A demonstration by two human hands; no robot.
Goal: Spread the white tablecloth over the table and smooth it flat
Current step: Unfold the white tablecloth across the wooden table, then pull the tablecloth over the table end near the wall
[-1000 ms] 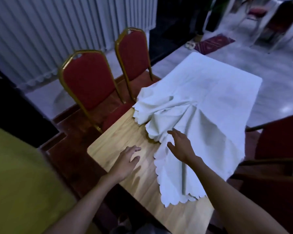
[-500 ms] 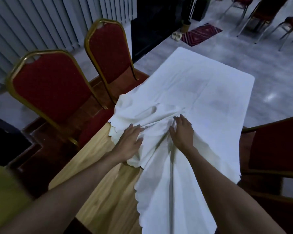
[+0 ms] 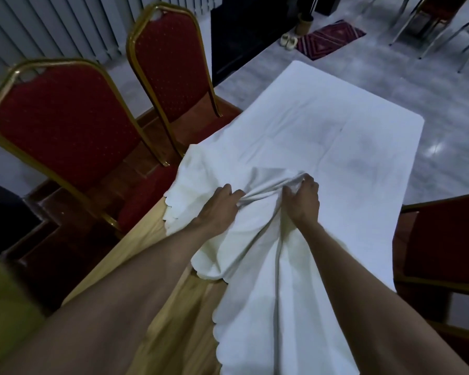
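Left hand and right hand bunching tablecloth mid-bench, fingers curled into folds. Light, limp, creasing; better gripped at scalloped near-left edge.

— What are the hands doing?
— Left hand and right hand both grip a bunched fold of the white tablecloth.
— And the table?
— Its near left wood lies bare.
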